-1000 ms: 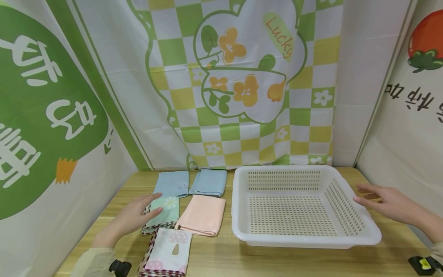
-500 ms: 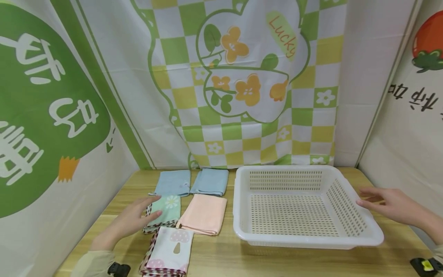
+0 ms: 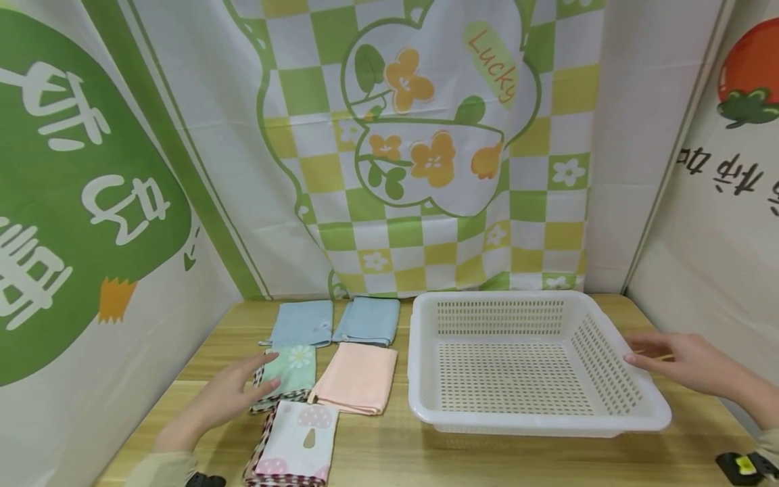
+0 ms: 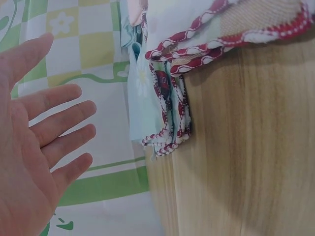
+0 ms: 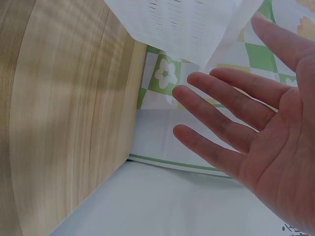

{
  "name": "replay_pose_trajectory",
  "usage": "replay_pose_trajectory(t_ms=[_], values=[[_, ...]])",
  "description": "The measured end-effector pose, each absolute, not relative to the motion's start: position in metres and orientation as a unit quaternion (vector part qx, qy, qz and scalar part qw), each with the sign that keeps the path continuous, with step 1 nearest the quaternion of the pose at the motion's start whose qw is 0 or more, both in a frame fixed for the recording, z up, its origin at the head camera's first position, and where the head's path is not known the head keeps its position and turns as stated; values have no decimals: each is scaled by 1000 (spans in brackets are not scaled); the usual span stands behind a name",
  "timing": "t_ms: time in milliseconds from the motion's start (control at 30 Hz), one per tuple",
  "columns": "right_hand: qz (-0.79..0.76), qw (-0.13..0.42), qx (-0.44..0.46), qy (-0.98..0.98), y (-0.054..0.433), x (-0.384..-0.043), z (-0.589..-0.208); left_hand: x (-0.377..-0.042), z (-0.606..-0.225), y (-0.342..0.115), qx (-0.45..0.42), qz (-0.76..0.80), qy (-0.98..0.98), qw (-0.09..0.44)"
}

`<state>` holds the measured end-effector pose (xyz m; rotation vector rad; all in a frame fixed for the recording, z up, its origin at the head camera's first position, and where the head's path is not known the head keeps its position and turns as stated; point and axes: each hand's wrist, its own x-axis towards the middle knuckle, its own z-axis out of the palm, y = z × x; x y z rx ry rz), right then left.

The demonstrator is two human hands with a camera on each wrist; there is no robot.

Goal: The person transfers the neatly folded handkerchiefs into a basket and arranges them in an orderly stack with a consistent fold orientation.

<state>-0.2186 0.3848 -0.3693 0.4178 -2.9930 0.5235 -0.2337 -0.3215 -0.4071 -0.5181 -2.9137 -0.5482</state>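
My left hand (image 3: 228, 396) hovers at the left edge of a folded green cloth (image 3: 292, 368) with a daisy print. In the left wrist view its fingers (image 4: 61, 120) are spread and hold nothing. Just below lies a folded white cloth (image 3: 310, 436) with a mushroom print and a dark red stitched edge. A folded peach cloth (image 3: 359, 379) and two folded blue cloths, left (image 3: 302, 323) and right (image 3: 368, 321), lie beyond. My right hand (image 3: 681, 362) is beside the right rim of a white plastic basket (image 3: 529, 423), thumb overlapping the rim, fingers (image 5: 216, 115) extended.
All of it stands on a wood-grain table (image 3: 365, 453). A green checked curtain (image 3: 438, 237) hangs behind the table, and printed white fabric walls (image 3: 706, 257) close in both sides. The basket has perforated sides and bottom.
My left hand has drawn back slightly toward me and to the left. The right hand has dropped a little beside the basket rim. Cloths and basket stay in place.
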Motion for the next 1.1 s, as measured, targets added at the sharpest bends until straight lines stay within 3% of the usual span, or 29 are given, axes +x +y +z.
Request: replay_pose_trajectory(t_ms=[1100], values=[[176, 43, 149, -972, 383, -218, -367, -229, -409, -327, -164, -191, -965, 69]])
